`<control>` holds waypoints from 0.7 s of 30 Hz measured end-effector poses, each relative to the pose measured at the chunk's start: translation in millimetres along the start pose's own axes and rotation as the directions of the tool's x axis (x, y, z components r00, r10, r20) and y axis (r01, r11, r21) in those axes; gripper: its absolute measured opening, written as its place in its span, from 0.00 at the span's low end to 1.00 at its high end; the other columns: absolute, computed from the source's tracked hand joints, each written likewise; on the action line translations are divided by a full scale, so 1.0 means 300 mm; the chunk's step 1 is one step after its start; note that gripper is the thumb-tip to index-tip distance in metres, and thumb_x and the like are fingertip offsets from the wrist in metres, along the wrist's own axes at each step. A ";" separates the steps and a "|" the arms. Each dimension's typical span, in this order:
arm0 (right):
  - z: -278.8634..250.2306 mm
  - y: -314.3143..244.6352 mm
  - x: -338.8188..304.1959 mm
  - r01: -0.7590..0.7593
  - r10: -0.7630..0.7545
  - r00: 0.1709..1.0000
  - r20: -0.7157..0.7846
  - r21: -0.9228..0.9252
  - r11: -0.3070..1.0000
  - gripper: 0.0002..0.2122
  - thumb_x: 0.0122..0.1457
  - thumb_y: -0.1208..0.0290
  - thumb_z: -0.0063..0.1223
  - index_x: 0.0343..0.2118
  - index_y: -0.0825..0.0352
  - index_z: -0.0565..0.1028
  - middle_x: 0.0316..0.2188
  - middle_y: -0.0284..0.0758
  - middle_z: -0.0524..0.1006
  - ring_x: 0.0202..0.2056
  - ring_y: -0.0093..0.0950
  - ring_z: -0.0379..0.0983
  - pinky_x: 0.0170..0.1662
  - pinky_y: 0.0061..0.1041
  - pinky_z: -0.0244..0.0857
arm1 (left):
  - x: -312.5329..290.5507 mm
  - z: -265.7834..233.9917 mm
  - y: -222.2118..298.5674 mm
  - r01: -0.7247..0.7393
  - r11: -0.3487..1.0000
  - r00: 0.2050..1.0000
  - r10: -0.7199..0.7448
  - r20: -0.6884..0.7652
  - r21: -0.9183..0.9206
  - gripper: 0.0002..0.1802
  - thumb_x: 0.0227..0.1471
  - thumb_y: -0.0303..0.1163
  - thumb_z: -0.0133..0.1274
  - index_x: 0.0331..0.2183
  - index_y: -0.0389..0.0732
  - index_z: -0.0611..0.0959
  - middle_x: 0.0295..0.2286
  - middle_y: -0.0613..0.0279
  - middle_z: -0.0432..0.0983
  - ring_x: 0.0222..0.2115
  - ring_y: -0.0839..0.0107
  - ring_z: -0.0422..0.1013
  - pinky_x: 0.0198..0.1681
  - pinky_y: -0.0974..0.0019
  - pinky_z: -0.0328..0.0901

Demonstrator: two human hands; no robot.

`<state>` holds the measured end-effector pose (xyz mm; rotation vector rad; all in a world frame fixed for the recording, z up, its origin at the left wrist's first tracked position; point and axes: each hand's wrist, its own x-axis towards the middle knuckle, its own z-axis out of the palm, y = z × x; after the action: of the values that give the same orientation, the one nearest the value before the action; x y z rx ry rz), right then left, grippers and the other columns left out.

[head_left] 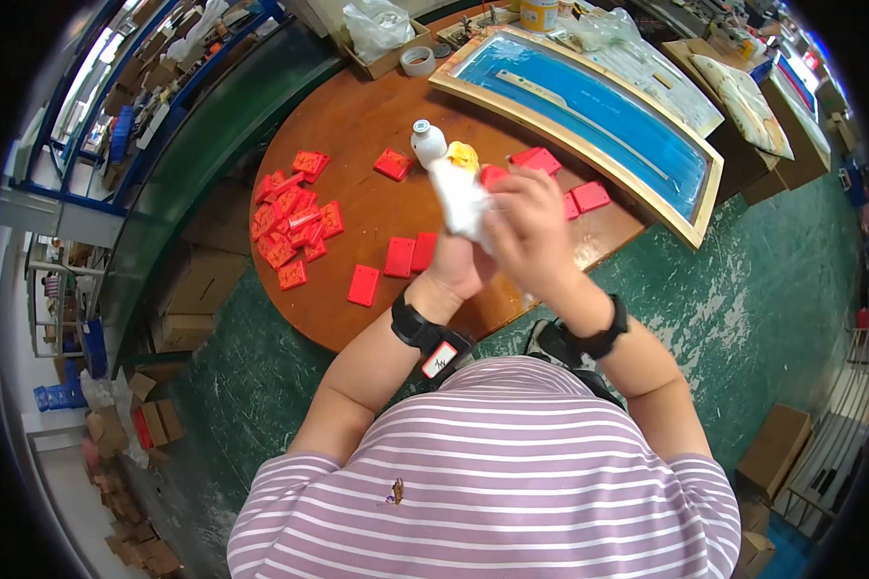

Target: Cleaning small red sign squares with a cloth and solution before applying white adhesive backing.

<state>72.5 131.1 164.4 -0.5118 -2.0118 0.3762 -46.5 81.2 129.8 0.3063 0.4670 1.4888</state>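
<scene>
Over the table's near right part my two hands meet at a crumpled white cloth [461, 198]. My left hand [462, 265] is closed on its lower part, and the cloth covers most of those fingers. Against the cloth's right side, my right hand [531, 227] has its fingers curled in, slightly blurred; what they pinch is hidden. Just beyond stand a white bottle [428, 142] and a crumpled yellow cloth [462, 155]. Flat red rectangular pieces [400, 258] lie left of my left hand, and more red pieces [591, 197] lie right of my right hand.
A heap of red pieces [294, 222] covers the left of the round brown table [348, 125]. At the far right a wooden-framed blue printing screen [589, 116] lies across the edge. A tape roll [417, 62] sits beside a cardboard box [396, 60] at the back.
</scene>
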 end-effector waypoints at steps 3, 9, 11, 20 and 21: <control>0.051 -0.034 0.000 -0.118 0.132 0.990 0.057 -0.202 0.972 0.16 0.53 0.68 0.53 0.46 0.61 0.74 0.52 0.41 0.67 0.58 0.47 0.56 0.59 0.53 0.47 | -0.022 0.069 -0.016 0.050 0.997 0.994 -0.045 0.105 -0.054 0.25 0.63 0.48 0.33 0.58 0.49 0.62 0.55 0.65 0.61 0.56 0.69 0.60 0.60 0.61 0.55; 0.072 0.046 0.055 -0.209 0.208 0.977 -0.035 -0.030 0.977 0.08 0.58 0.65 0.49 0.32 0.65 0.75 0.30 0.42 0.75 0.34 0.44 0.71 0.39 0.42 0.64 | -0.030 0.068 -0.012 0.102 0.991 0.995 -0.104 -0.014 -0.084 0.24 0.64 0.46 0.31 0.56 0.44 0.64 0.55 0.63 0.64 0.56 0.65 0.59 0.61 0.57 0.53; 0.066 0.071 0.056 -0.341 0.342 0.939 0.028 -0.015 0.940 0.09 0.59 0.64 0.48 0.30 0.66 0.74 0.27 0.45 0.75 0.32 0.46 0.71 0.36 0.43 0.64 | -0.045 0.078 -0.021 0.112 0.993 0.994 -0.112 -0.002 -0.037 0.24 0.64 0.46 0.31 0.56 0.45 0.64 0.55 0.63 0.64 0.57 0.65 0.59 0.61 0.57 0.52; 0.085 0.069 0.009 -0.216 0.217 0.972 -0.094 0.021 0.976 0.06 0.59 0.70 0.48 0.34 0.65 0.75 0.33 0.48 0.74 0.37 0.48 0.69 0.42 0.41 0.63 | -0.046 0.055 -0.010 0.099 0.992 0.995 -0.098 0.017 -0.080 0.24 0.64 0.45 0.33 0.58 0.46 0.62 0.57 0.63 0.61 0.57 0.66 0.58 0.61 0.55 0.51; 0.086 0.019 0.006 -0.166 0.160 0.982 -0.097 -0.050 0.985 0.07 0.58 0.70 0.48 0.36 0.64 0.75 0.34 0.46 0.74 0.38 0.47 0.69 0.43 0.41 0.62 | -0.045 0.057 -0.003 0.115 0.986 0.992 -0.121 -0.038 -0.122 0.25 0.64 0.46 0.32 0.58 0.47 0.62 0.57 0.63 0.60 0.57 0.67 0.58 0.61 0.56 0.52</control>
<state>50.0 135.6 151.2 -0.7208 -1.9007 0.3872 -37.6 69.2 145.7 0.1479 0.4231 1.4039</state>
